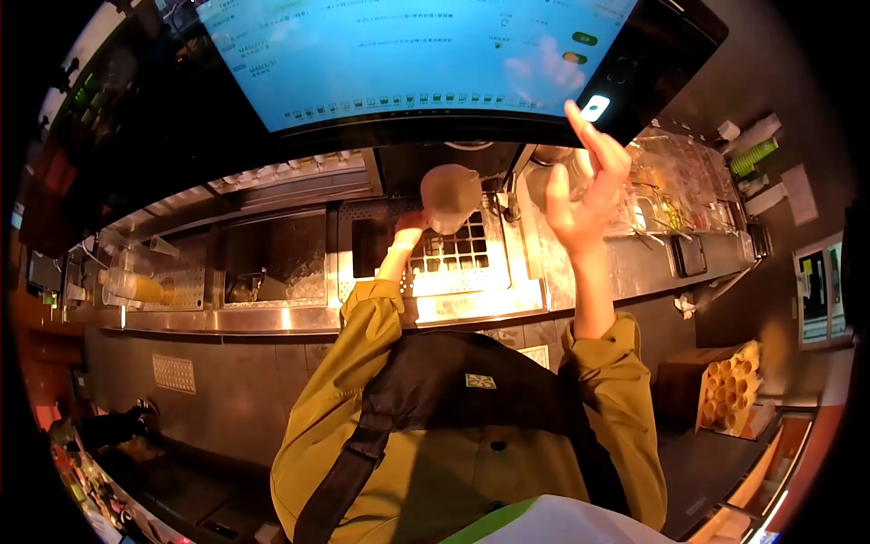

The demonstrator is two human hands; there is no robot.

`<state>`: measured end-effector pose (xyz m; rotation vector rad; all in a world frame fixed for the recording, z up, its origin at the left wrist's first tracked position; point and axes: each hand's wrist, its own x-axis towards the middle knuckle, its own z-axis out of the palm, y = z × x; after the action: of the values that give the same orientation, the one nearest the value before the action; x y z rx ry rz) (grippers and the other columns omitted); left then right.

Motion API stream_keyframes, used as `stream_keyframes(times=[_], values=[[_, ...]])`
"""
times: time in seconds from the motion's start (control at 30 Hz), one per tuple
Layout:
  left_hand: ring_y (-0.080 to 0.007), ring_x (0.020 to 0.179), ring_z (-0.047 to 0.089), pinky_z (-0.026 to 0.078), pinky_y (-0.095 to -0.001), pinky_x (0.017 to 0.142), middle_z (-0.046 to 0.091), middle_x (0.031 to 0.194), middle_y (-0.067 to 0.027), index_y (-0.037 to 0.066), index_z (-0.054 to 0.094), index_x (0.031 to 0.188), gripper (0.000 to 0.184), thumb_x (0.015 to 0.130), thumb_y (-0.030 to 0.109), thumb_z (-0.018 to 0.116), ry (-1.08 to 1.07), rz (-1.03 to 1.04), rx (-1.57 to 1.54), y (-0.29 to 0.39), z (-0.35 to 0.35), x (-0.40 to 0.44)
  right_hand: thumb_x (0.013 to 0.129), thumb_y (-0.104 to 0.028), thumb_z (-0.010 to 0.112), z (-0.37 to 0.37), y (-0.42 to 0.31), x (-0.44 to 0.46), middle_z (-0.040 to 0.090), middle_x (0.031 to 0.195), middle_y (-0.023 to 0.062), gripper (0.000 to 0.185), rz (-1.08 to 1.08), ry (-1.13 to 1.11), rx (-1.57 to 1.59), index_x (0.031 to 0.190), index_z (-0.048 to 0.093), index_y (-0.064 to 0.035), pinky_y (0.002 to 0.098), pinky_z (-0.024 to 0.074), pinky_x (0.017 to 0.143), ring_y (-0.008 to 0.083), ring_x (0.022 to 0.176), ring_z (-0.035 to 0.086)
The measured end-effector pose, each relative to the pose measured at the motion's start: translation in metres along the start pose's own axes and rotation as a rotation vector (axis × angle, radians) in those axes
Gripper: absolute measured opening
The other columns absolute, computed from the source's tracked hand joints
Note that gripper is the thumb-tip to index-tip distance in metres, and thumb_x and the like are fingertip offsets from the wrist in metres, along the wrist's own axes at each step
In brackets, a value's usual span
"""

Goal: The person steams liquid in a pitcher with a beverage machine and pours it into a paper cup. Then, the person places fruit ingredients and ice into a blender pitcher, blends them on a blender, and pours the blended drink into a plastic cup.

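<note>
In the head view my left hand (411,227) is closed at the left side of a translucent measuring jug (450,192). The jug is above a metal grid (458,243) set in the steel counter, and what it contains is hard to make out. My right hand (587,195) is raised with the fingers spread and nothing held in it. Its index fingertip lies at the lower right part of a large lit touchscreen (390,68), beside a white square mark (595,108); whether it touches the glass I cannot tell.
Left of the grid is a sunken bin with ice (304,283). A jug of yellowish liquid (136,286) stands farther left. Right of my hand are topping containers (671,210). Green stacked cups (754,158) are by the right wall, and a cardboard box of tubes (729,388) stands lower right.
</note>
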<state>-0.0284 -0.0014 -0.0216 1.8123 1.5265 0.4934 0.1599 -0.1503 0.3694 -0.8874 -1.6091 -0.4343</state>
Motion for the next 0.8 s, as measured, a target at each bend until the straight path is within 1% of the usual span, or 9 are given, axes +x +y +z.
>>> stream_keyframes(times=[0.1, 0.23, 0.33, 0.43, 0.5, 0.63, 0.7, 0.77, 0.8], values=[[-0.0341, 0.092, 0.056, 0.043, -0.04, 0.079, 0.059, 0.097, -0.017, 0.008, 0.058, 0.096, 0.048, 0.08, 0.048, 0.038, -0.102, -0.061, 0.072, 0.042, -0.033, -0.026, 0.062, -0.006, 0.056, 0.015, 0.006, 0.021, 0.052, 0.116, 0.0036, 0.053, -0.065, 0.075, -0.122, 0.113, 0.041, -0.0019, 0.0285, 0.0291, 0.084, 0.0197, 0.091, 0.039], [-0.0329, 0.093, 0.055, 0.041, -0.0388, 0.08, 0.058, 0.098, -0.0174, 0.007, 0.058, 0.096, 0.051, 0.079, 0.05, 0.037, -0.066, -0.096, 0.038, 0.032, -0.024, -0.017, 0.062, -0.006, 0.056, 0.01, -0.003, 0.033, 0.051, 0.118, 0.0051, 0.055, -0.033, -0.015, -0.258, 0.115, 0.042, -0.0006, 0.0288, 0.03, 0.085, 0.0202, 0.094, 0.039], [-0.0291, 0.091, 0.055, 0.041, -0.0353, 0.077, 0.059, 0.096, -0.0159, 0.009, 0.054, 0.101, 0.039, 0.081, 0.04, 0.043, -0.005, -0.195, -0.137, 0.041, -0.028, -0.026, 0.066, -0.001, 0.051, 0.008, -0.005, 0.01, 0.048, 0.114, 0.0093, 0.051, 0.0, 0.101, 0.003, 0.115, 0.04, 0.0025, 0.0285, 0.0344, 0.084, 0.0188, 0.095, 0.039], [-0.0316, 0.1, 0.052, 0.041, -0.0371, 0.084, 0.057, 0.102, -0.0178, 0.011, 0.061, 0.096, 0.057, 0.078, 0.057, 0.034, -0.025, -0.059, 0.023, 0.007, -0.004, -0.005, 0.071, 0.004, 0.041, 0.006, -0.002, -0.048, 0.046, 0.111, 0.017, 0.043, 0.077, 0.03, 0.07, 0.114, 0.034, 0.0037, 0.034, 0.0363, 0.088, 0.0244, 0.101, 0.047], [-0.0325, 0.097, 0.053, 0.041, -0.0367, 0.083, 0.056, 0.102, -0.0183, 0.011, 0.059, 0.098, 0.048, 0.078, 0.051, 0.041, -0.071, -0.171, -0.133, 0.027, -0.024, -0.021, 0.075, 0.002, 0.042, 0.008, -0.011, -0.106, 0.05, 0.105, 0.0132, 0.035, 0.381, -0.115, 0.128, 0.11, 0.041, 0.001, 0.0311, 0.0374, 0.081, 0.0206, 0.093, 0.048], [-0.0323, 0.094, 0.054, 0.042, -0.0366, 0.082, 0.057, 0.1, -0.0184, 0.009, 0.057, 0.098, 0.044, 0.078, 0.046, 0.045, 0.009, -0.186, -0.128, 0.021, -0.037, -0.032, 0.079, -0.007, 0.049, -0.01, -0.018, -0.234, 0.054, 0.073, 0.0084, 0.018, 1.01, -0.836, 0.234, 0.097, 0.053, -0.0036, 0.0282, 0.0416, 0.06, 0.016, 0.064, 0.049], [-0.0321, 0.092, 0.054, 0.042, -0.0366, 0.081, 0.057, 0.099, -0.0185, 0.008, 0.056, 0.098, 0.042, 0.077, 0.044, 0.047, 0.054, -0.202, -0.132, 0.016, -0.036, -0.034, 0.081, -0.014, 0.051, -0.029, -0.004, -0.269, 0.059, 0.078, 0.0102, 0.02, 0.695, -1.606, 0.404, 0.096, 0.054, -0.0013, 0.0293, 0.0436, 0.067, 0.0168, 0.071, 0.053], [-0.032, 0.09, 0.055, 0.042, -0.0365, 0.08, 0.057, 0.098, -0.0185, 0.007, 0.055, 0.098, 0.041, 0.077, 0.041, 0.049, 0.094, -0.22, -0.149, 0.017, -0.033, -0.037, 0.081, -0.016, 0.053, -0.032, 0.0, -0.305, 0.061, 0.081, 0.012, 0.02, 0.786, -1.722, 0.427, 0.094, 0.056, -0.0016, 0.0288, 0.044, 0.069, 0.0173, 0.076, 0.056], [-0.0319, 0.09, 0.055, 0.043, -0.0365, 0.08, 0.057, 0.098, -0.0186, 0.007, 0.055, 0.098, 0.04, 0.077, 0.04, 0.05, 0.108, -0.221, -0.159, 0.024, -0.034, -0.04, 0.081, -0.017, 0.053, -0.026, -0.012, -0.288, 0.061, 0.081, 0.0125, 0.02, 0.906, -1.542, 0.443, 0.094, 0.056, -0.0016, 0.0291, 0.0443, 0.07, 0.0179, 0.076, 0.056]])
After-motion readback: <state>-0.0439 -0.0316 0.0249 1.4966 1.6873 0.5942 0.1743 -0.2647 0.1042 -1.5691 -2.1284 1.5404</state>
